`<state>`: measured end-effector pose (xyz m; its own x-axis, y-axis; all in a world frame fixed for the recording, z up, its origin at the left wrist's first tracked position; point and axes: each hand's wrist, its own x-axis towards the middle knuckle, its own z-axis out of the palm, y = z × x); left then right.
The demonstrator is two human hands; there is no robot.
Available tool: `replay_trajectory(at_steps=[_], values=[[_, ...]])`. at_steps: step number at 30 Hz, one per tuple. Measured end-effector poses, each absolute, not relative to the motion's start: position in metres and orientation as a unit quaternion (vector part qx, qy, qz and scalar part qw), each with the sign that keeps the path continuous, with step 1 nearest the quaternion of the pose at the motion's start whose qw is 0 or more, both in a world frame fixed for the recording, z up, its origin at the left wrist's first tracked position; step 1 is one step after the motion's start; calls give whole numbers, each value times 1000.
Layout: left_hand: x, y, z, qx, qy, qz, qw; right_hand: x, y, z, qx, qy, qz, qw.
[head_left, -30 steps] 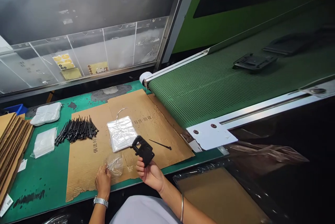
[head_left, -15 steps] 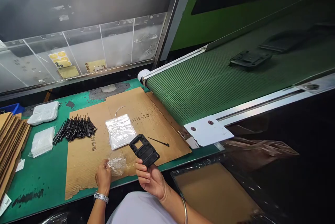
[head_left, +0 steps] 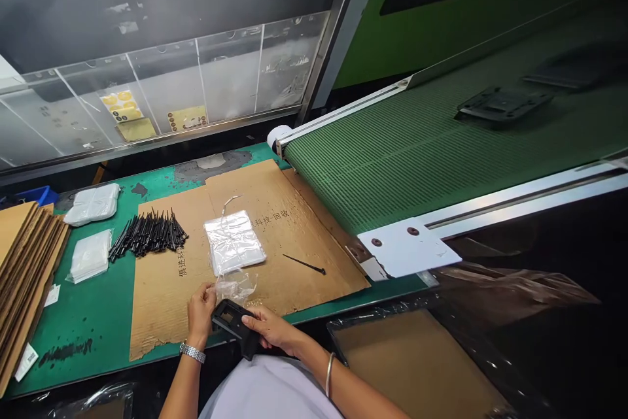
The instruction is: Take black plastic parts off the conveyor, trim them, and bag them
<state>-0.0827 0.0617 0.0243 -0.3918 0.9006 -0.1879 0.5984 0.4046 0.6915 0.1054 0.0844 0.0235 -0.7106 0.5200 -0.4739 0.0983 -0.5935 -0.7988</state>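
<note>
My left hand [head_left: 201,314], with a watch at the wrist, pinches the edge of a clear plastic bag [head_left: 236,286]. In my right hand [head_left: 269,326] is a black plastic frame [head_left: 230,318] with a rectangular opening, gripped at its right side with the thumb on top. The frame is tilted and sits low, close beside my left hand, at the table's front edge. Beyond the bag lies a stack of clear plastic bags [head_left: 235,242] on the cardboard sheet [head_left: 167,314]. A single thin black stick-like part [head_left: 304,263] rests to its right.
A heap of black stick-like parts [head_left: 150,234] lies left of the bag stack. Two more bag bundles are further left, near stacked cardboard [head_left: 29,282]. On the right a green conveyor belt [head_left: 373,157] slopes down, carrying black plastic parts [head_left: 505,105]. A lined box [head_left: 417,367] stands below.
My right hand has brought the black frame down and left, turning it, beside my left hand. The clear bag is spread out more. The view has shifted slightly.
</note>
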Motion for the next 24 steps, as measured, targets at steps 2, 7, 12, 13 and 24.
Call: replay_trajectory(at_steps=[2,7,12,13,24], values=[[-83,57,21,500,769,281,284,104,88,11,-397,-449,788,139],[-73,40,13,542,758,271,242,102,93,-12,-480,-488,707,178],[-56,39,11,564,772,256,141,99,92,-17,-480,-550,644,229],[-54,42,11,576,766,254,129,98,91,-16,-474,-559,637,239],[-40,53,45,740,610,263,103,80,97,-2,-443,-472,682,342]])
